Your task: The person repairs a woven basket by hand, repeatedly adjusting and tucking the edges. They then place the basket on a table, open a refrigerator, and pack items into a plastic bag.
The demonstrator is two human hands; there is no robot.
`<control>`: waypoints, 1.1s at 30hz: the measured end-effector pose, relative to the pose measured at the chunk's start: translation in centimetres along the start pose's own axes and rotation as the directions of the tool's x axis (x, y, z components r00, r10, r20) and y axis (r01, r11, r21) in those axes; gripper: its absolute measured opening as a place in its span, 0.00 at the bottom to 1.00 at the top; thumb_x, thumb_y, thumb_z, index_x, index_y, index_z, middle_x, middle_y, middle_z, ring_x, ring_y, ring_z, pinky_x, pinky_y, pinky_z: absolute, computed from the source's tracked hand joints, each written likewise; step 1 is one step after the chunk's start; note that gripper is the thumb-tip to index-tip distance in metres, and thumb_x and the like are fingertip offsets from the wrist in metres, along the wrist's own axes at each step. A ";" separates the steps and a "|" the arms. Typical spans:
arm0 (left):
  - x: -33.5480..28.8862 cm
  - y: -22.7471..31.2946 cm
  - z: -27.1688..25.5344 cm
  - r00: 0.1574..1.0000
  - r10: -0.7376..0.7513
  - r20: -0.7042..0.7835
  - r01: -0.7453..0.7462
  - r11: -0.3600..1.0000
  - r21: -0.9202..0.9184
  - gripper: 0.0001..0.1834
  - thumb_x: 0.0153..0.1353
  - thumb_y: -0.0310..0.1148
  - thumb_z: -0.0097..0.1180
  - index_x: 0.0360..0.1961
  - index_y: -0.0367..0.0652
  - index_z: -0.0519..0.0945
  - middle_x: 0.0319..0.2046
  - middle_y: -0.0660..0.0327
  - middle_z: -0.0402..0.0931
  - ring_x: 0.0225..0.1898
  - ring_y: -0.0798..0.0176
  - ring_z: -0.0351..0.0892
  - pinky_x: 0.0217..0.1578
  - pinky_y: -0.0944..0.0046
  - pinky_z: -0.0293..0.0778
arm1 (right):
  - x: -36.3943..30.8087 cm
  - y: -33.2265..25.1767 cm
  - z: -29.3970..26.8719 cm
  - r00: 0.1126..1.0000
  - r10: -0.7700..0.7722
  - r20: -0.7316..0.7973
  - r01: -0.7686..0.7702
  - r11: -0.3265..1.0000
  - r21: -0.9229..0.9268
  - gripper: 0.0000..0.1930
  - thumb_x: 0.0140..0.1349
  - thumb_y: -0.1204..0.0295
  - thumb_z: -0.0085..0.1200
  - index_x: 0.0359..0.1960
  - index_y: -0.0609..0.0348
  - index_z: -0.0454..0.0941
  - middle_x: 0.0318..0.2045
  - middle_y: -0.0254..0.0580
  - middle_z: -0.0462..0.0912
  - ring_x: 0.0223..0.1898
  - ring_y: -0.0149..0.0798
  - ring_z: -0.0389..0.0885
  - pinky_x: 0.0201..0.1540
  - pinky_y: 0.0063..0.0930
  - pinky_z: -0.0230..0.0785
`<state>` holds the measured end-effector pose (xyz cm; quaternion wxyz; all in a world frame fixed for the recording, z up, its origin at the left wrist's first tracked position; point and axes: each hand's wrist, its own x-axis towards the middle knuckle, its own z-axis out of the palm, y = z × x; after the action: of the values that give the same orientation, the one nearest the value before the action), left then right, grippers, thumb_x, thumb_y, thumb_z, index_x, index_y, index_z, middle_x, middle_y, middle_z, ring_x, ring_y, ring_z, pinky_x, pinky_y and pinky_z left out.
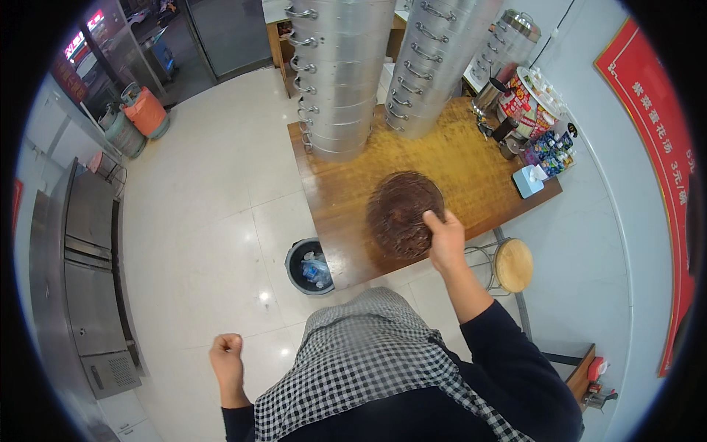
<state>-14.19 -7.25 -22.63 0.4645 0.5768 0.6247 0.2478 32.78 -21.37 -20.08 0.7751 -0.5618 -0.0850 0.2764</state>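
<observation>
My right hand (445,239) grips the right edge of a round, flat cake of dried seaweed (401,210), dark brown with a rough surface and a glossy rim. Its thumb lies on top of the cake; the other fingers are hidden beneath. The cake is held over the near part of a wooden table (471,158), slightly blurred. Away from the table at the lower left, my left hand (227,355) hangs over the floor with its fingers curled in, nothing visible in them.
Two tall stacks of metal steamers (342,88) rise from the table's far side. A tissue box (529,181), pouches and containers stand at its right. Below are a bin (300,274) and round stools (513,264). Gas cylinders (143,110) stand far left, near a steel cabinet (92,295).
</observation>
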 end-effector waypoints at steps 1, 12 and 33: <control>-0.2 -0.7 1.1 0.998 0.015 0.061 -0.014 1.000 -0.023 0.01 0.59 0.21 0.60 0.31 0.35 0.80 0.24 0.68 0.73 0.29 0.73 0.69 0.33 0.71 0.68 | 1.6 0.3 -1.7 0.999 -0.045 -0.019 0.045 0.999 0.026 0.13 0.66 0.79 0.51 0.51 0.72 0.74 0.46 0.46 0.82 0.45 0.37 0.81 0.52 0.31 0.74; 5.2 5.5 26.6 0.782 0.024 0.623 0.093 0.984 -0.154 0.03 0.64 0.27 0.57 0.32 0.41 0.79 0.30 0.65 0.79 0.33 0.69 0.77 0.39 0.67 0.73 | 17.6 3.5 -14.8 0.998 -0.028 -0.065 -0.036 0.590 -0.807 0.44 0.60 0.58 0.61 0.70 0.70 0.52 0.67 0.68 0.60 0.70 0.58 0.58 0.70 0.43 0.54; 0.8 25.0 31.9 0.597 0.479 0.643 0.538 0.355 -0.765 0.04 0.66 0.23 0.52 0.40 0.39 0.78 0.46 0.53 0.73 0.47 0.55 0.73 0.47 0.57 0.72 | 24.1 -13.5 -8.2 0.747 0.448 0.491 -0.031 0.761 -0.648 0.25 0.65 0.62 0.60 0.59 0.66 0.74 0.47 0.42 0.81 0.49 0.34 0.77 0.54 0.29 0.68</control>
<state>25.77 -8.44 -15.96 0.9332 0.2323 0.0947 0.2573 60.94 -18.39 -14.85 0.4373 -0.6609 -0.3404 0.5061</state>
